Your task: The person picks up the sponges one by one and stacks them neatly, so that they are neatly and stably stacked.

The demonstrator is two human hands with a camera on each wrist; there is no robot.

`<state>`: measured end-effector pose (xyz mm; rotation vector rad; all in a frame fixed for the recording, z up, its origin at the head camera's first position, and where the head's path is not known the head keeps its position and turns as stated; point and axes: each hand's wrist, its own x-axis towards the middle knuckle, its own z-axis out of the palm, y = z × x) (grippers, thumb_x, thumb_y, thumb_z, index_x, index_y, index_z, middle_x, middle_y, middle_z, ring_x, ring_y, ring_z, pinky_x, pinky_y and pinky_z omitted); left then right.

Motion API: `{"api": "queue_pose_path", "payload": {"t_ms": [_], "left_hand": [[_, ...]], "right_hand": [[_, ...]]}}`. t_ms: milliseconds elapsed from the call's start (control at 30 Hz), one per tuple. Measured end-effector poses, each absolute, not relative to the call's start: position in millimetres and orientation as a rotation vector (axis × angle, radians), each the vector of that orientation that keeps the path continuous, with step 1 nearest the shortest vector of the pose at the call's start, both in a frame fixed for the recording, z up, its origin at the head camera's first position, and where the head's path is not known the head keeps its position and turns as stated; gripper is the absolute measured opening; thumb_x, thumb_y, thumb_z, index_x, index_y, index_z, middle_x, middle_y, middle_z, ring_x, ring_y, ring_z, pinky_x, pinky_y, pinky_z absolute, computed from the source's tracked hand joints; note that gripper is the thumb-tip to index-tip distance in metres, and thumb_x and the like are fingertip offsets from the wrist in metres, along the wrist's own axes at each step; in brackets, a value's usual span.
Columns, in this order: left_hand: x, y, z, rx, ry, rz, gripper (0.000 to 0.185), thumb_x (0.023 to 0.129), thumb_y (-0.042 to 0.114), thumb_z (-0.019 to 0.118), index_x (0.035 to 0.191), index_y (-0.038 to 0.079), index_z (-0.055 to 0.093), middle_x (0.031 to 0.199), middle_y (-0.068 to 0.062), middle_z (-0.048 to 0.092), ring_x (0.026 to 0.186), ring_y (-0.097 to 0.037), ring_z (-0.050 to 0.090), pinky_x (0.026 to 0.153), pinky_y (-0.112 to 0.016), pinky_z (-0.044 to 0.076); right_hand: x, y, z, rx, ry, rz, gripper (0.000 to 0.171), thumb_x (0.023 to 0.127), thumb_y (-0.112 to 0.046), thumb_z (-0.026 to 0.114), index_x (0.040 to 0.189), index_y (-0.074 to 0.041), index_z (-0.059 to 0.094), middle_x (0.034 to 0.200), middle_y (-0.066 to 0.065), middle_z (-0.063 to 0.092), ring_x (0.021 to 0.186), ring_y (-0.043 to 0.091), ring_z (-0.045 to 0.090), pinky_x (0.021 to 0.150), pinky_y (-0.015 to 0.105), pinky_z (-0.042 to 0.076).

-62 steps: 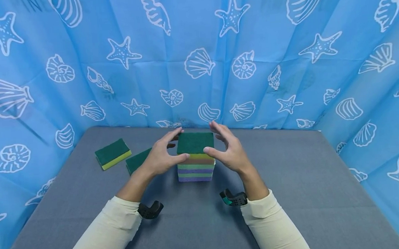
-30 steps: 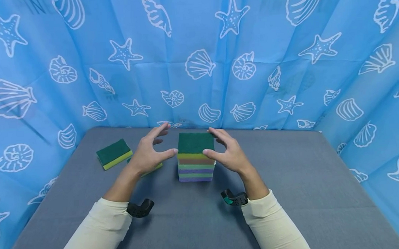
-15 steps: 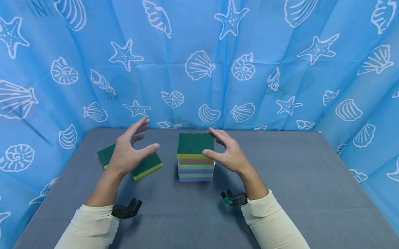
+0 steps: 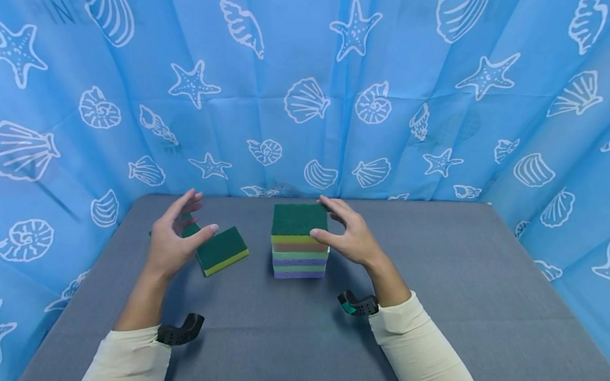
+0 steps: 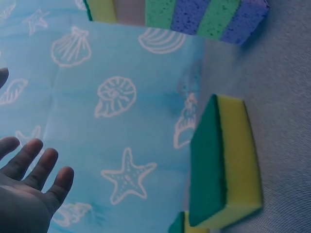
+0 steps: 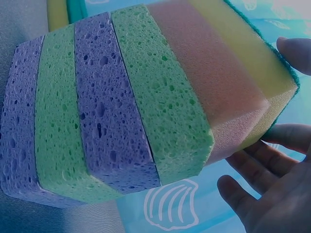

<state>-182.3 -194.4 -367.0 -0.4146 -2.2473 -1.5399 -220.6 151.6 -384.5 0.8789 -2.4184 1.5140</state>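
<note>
A stack of sponges [image 4: 298, 245] stands mid-table, purple and green layers below, a green-topped yellow one on top; the right wrist view shows the stack [image 6: 121, 111] close up. My right hand [image 4: 323, 217] cups the stack's right side with relaxed fingers, the thumb [image 6: 296, 51] at the top sponge's edge. My left hand [image 4: 192, 218] hovers spread, holding nothing, left of a loose green-and-yellow sponge [image 4: 221, 250]. A second loose sponge [image 4: 190, 230] is mostly hidden behind that hand. The left wrist view shows the left hand's fingers [image 5: 34, 170] and the loose sponge [image 5: 223, 170].
The grey table [image 4: 444, 275] is walled on three sides by a blue curtain [image 4: 299, 87] printed with shells and starfish. Black wrist mounts [image 4: 180, 332] sit at both cream sleeves.
My left hand let go of the stack and moved left, uncovering the nearer loose sponge and now covering the far one. The right hand and the stack stayed put.
</note>
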Motion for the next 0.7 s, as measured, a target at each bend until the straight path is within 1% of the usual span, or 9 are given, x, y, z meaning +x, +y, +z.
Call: {"api": "queue_pose_path", "payload": {"t_ms": [67, 167, 333, 400, 533, 700], "left_hand": [[-182.3, -196.6, -371.5, -0.394, -2.256, -1.538, 0.075, 0.084, 0.003, 0.073, 0.149, 0.007, 0.037, 0.141, -0.014, 0.047, 0.127, -0.030, 0.043, 0.094, -0.038, 0.040], [-182.5, -199.7, -379.0, -0.351, -2.279, -1.532, 0.074, 0.084, 0.004, 0.073, 0.148, 0.006, 0.037, 0.141, -0.015, 0.047, 0.127, -0.031, 0.043, 0.094, -0.040, 0.040], [-184.4, -204.3, -394.7, -0.280, -2.328, -1.498, 0.072, 0.086, 0.003, 0.071, 0.147, -0.001, 0.035, 0.140, -0.021, 0.046, 0.128, -0.035, 0.042, 0.096, -0.053, 0.038], [-185.3, -205.6, -400.1, -0.262, -2.336, -1.492, 0.072, 0.086, 0.003, 0.071, 0.147, -0.002, 0.034, 0.140, -0.022, 0.046, 0.127, -0.036, 0.042, 0.095, -0.056, 0.038], [-186.0, -208.7, -407.9, -0.241, -2.339, -1.520, 0.072, 0.086, 0.008, 0.072, 0.148, 0.000, 0.034, 0.140, -0.021, 0.046, 0.127, -0.034, 0.042, 0.095, -0.054, 0.038], [-185.4, -213.5, -419.6, -0.221, -2.389, -1.547, 0.075, 0.088, 0.012, 0.072, 0.150, 0.001, 0.031, 0.141, -0.022, 0.044, 0.128, -0.037, 0.040, 0.096, -0.056, 0.038]], "right_hand": [[-220.3, 151.8, -384.6, 0.876, -2.421, 1.516, 0.074, 0.087, -0.037, 0.071, 0.147, -0.005, 0.041, 0.141, 0.009, 0.046, 0.128, 0.024, 0.042, 0.103, 0.053, 0.034], [-220.4, 151.7, -384.9, 0.878, -2.420, 1.516, 0.070, 0.088, -0.029, 0.072, 0.147, -0.006, 0.041, 0.140, 0.009, 0.046, 0.128, 0.024, 0.042, 0.103, 0.052, 0.035], [-221.1, 150.8, -385.2, 0.893, -2.410, 1.514, 0.068, 0.087, -0.015, 0.071, 0.146, -0.004, 0.040, 0.141, 0.013, 0.046, 0.128, 0.026, 0.041, 0.103, 0.051, 0.035], [-220.9, 150.0, -384.7, 0.891, -2.414, 1.513, 0.068, 0.087, -0.012, 0.071, 0.146, -0.002, 0.039, 0.141, 0.016, 0.045, 0.129, 0.028, 0.041, 0.104, 0.052, 0.034], [-217.3, 148.0, -379.3, 0.874, -2.434, 1.512, 0.069, 0.086, -0.007, 0.071, 0.145, 0.003, 0.038, 0.141, 0.021, 0.043, 0.130, 0.032, 0.040, 0.104, 0.052, 0.033], [-201.0, 142.8, -356.7, 0.862, -2.461, 1.521, 0.065, 0.086, -0.003, 0.068, 0.143, 0.009, 0.038, 0.140, 0.026, 0.043, 0.129, 0.036, 0.040, 0.104, 0.050, 0.034]]}}
